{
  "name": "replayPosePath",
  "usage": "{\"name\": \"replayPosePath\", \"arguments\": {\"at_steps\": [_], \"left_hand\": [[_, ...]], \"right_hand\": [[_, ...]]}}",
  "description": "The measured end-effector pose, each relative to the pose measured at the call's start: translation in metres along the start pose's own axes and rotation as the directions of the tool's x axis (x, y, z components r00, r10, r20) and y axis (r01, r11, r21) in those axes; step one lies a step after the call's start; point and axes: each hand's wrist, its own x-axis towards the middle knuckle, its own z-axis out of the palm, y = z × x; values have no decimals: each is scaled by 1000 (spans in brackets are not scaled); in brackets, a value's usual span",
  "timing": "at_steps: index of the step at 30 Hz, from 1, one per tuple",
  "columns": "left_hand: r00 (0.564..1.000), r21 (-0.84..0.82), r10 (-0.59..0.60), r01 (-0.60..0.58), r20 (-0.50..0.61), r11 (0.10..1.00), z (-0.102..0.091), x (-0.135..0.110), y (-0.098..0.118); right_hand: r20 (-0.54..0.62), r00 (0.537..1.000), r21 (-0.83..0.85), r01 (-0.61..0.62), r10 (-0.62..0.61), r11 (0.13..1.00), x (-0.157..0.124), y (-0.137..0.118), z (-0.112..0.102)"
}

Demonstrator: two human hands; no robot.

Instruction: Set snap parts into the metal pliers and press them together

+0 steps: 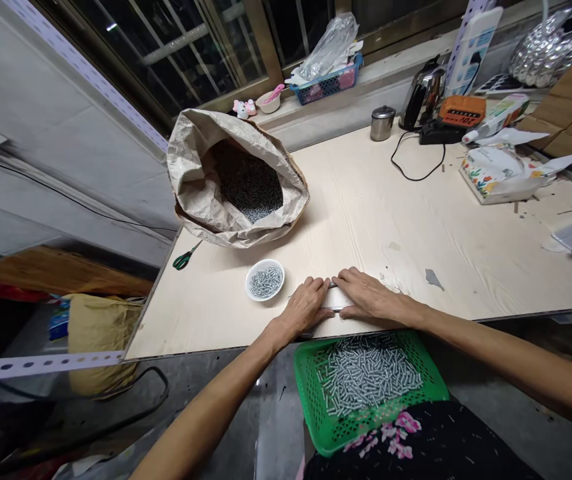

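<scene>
My left hand and my right hand meet near the table's front edge. Between them lies a flat pale piece with shiny metal-like edges, gripped from both sides by fingers and thumbs. Most of it is hidden under the hands, so its kind cannot be made out. Left of my left hand stands a white bowl of small silver metal pins. Below the table edge, a green plastic basket at my lap holds a heap of similar silver pieces.
A large paper sack of small metal parts stands open on the wooden table. Green-handled scissors lie at the left edge. Toward the back right are a metal canister, a kettle and a tissue pack.
</scene>
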Motion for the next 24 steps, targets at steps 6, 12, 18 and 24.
{"name": "replayPosePath", "arguments": {"at_steps": [6, 12, 18, 24], "left_hand": [[996, 12, -61, 62, -66, 998, 14, -1, 8], [972, -65, -121, 110, -201, 992, 22, -7, 9], [829, -266, -393, 306, -398, 914, 15, -52, 5], [703, -303, -711, 673, -19, 675, 8, -78, -2]], "right_hand": [[38, 999, -117, -9, 13, 993, 11, 1, 24], [19, 1000, -63, 11, -10, 998, 11, 7, 21], [-119, 993, 29, 10, -7, 1000, 1, 24, 14], [-151, 988, 90, -7, 21, 996, -5, 5, 23]]}}
